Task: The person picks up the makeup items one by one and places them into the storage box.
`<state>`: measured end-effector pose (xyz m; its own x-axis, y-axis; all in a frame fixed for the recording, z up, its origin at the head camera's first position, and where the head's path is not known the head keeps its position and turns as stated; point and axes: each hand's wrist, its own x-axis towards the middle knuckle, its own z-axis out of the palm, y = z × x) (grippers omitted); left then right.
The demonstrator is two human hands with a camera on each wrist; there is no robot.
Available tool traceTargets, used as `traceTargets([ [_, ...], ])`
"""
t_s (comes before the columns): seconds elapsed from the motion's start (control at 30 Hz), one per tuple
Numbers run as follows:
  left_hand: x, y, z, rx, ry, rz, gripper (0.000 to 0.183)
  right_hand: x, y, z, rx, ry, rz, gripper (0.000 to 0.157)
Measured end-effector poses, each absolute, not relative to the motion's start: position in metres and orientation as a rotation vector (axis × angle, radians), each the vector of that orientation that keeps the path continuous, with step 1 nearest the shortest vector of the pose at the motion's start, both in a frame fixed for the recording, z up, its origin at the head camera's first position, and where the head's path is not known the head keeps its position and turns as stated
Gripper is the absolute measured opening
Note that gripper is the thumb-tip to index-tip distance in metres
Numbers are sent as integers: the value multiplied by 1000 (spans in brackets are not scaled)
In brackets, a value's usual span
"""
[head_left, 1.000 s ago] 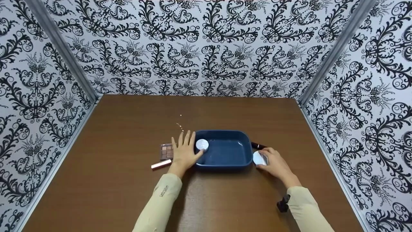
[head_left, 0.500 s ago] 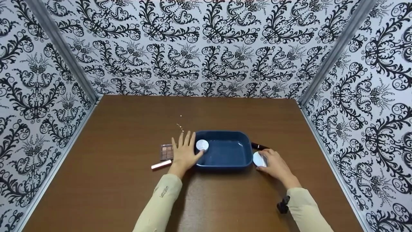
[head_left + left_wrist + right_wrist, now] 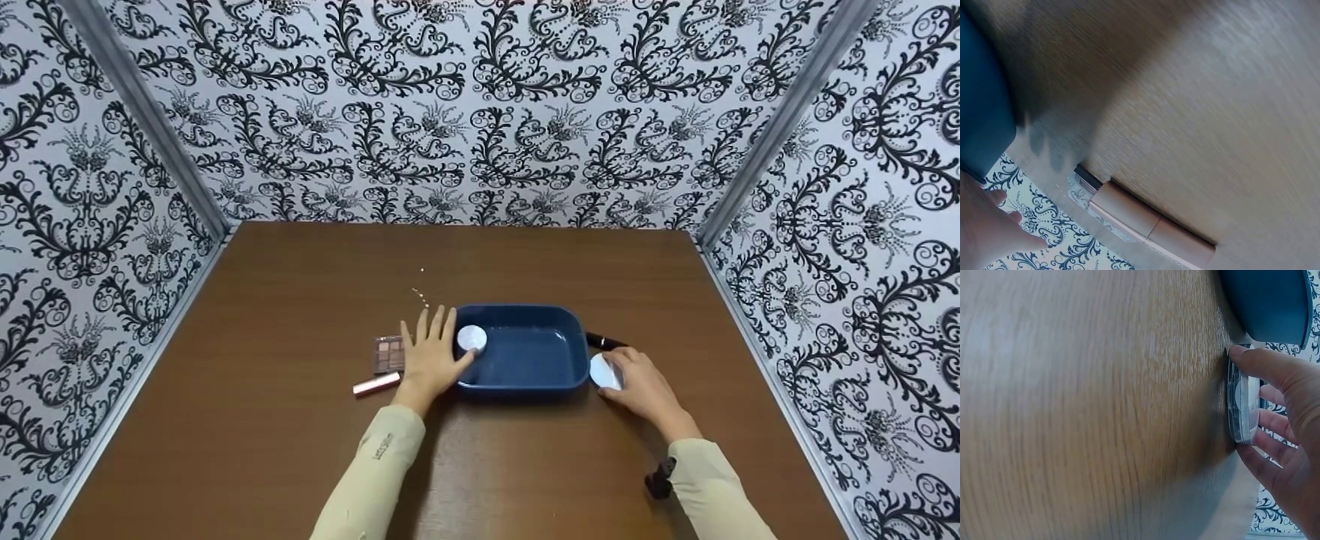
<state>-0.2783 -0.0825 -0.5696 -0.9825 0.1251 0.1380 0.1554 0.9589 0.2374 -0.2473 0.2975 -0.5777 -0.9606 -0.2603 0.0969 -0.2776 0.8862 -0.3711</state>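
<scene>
In the head view a blue rectangular dish (image 3: 525, 386) stands on the wooden table. My left hand (image 3: 431, 364) lies at its left rim with fingers straight and spread, the thumb reaching over the rim towards a small white round disc (image 3: 471, 338) inside. Whether the thumb touches the disc is hard to tell. To the right of the dish, my right hand (image 3: 643, 390) holds a round, flat, clear-sided case with a pale top (image 3: 602, 371) on the table. In the right wrist view, thumb and fingers grip the edges of this case (image 3: 1244, 402).
Left of the left hand lie an eyeshadow palette (image 3: 388, 354), partly covered by the hand, and a rose-gold tube (image 3: 376, 385). A dark pen-like stick (image 3: 604, 341) lies behind the right hand. Small light specks (image 3: 421, 296) dot the table. Patterned walls (image 3: 480, 112) enclose it.
</scene>
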Motion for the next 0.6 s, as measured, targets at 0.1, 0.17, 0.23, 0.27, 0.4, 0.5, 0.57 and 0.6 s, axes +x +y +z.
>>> traceTargets([
  [0.1,-279,-83,-569,-213,-2993,-362,89,-248,297,-577,433,-3007,600,63],
  [0.17,-279,-83,-569,-213,-2994,-360,89,-247,297,-577,431,-3007,603,63],
  [0.23,-278,-82,-569,-212,-2992,-369,89,-246,296,-576,431,-3005,604,63],
  [0.27,-278,-82,-569,-212,-2991,-371,89,-246,296,-576,432,-3004,605,62],
  [0.4,-278,-82,-568,-210,-2999,-378,89,-246,296,-575,434,-2997,610,61],
  [0.5,-278,-82,-568,-212,-2998,-380,89,-245,295,-573,432,-2990,609,61],
  [0.57,-278,-83,-568,-212,-2996,-394,89,-245,295,-572,431,-2983,605,61],
  [0.6,-278,-83,-568,-212,-2996,-401,89,-244,295,-571,434,-2978,601,61],
])
